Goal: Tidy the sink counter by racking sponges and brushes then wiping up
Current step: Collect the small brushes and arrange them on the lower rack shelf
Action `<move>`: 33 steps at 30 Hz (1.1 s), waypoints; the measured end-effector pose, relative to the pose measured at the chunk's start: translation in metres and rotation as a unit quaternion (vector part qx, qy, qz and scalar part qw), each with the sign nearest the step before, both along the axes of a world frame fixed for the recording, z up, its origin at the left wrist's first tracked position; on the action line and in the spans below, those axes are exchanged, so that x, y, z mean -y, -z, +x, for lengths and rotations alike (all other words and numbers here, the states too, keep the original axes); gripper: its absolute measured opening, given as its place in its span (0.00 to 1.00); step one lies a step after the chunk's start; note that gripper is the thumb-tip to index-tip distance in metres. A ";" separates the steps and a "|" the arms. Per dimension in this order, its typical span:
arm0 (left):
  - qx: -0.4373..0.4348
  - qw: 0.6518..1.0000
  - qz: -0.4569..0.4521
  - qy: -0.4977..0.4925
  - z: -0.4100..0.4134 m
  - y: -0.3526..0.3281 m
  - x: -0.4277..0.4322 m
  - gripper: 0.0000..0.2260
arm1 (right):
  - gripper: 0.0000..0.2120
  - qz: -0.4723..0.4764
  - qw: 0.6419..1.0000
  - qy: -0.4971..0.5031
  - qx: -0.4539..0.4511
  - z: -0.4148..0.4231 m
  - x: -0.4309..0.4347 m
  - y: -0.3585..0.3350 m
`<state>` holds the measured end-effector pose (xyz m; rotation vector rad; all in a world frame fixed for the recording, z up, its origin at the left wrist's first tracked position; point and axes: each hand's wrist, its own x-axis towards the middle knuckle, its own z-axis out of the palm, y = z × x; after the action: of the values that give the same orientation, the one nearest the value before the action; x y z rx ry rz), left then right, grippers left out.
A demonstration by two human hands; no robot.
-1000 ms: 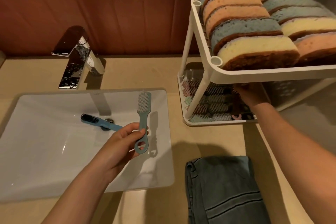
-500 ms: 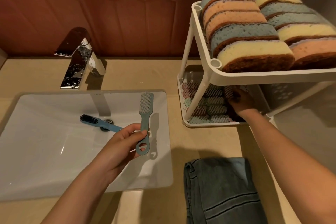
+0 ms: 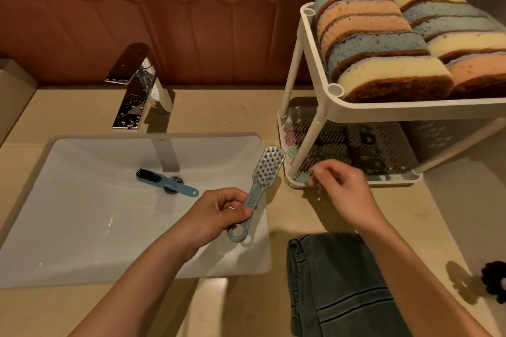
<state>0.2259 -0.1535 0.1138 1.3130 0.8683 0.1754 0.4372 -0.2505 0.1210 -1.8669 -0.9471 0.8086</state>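
My left hand (image 3: 216, 217) grips the handle of a pale teal scrub brush (image 3: 261, 180), its white bristles tilted toward the rack. A second blue brush (image 3: 164, 181) with black bristles lies in the white sink (image 3: 82, 216) across the drain. My right hand (image 3: 346, 190) hovers empty in front of the rack's lower shelf, fingers loosely curled and apart. The white two-tier rack (image 3: 383, 111) holds several sponges (image 3: 383, 63) on top and several brushes (image 3: 336, 150) on the bottom shelf. A folded dark grey towel (image 3: 339, 290) lies on the counter near me.
A chrome faucet (image 3: 137, 90) stands behind the sink. A dark fuzzy object (image 3: 495, 282) sits at the right edge of the beige counter (image 3: 232, 115). A reddish patterned wall backs the counter.
My right hand has pulled out from under the rack's top tier and now sits in front of the lower shelf. My left hand has swung the teal brush rightward toward the rack.
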 end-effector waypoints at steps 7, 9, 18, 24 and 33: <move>-0.021 0.993 0.080 0.080 0.020 0.000 0.008 0.07 | 0.13 0.069 0.986 0.007 -0.149 -0.045 0.004 0.012; -0.028 0.988 0.114 0.103 0.030 0.000 0.009 0.07 | 0.16 0.078 0.982 0.047 -0.166 -0.044 0.005 0.017; -0.048 0.980 0.185 0.055 0.072 -0.007 0.008 0.10 | 0.24 0.050 0.958 0.201 -0.198 -0.003 0.017 0.022; -0.045 0.971 0.234 0.026 0.102 -0.020 0.003 0.28 | 0.07 0.028 0.972 0.207 -0.109 0.044 0.027 0.012; -0.044 0.864 0.501 -0.018 0.116 -0.002 -0.004 0.12 | 0.20 -0.027 0.966 0.256 -0.015 0.150 -0.003 0.050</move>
<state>0.3422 -0.1495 0.1156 2.2866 0.9046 0.6665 0.5871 -0.2476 0.0708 -2.0138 -0.3901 0.5441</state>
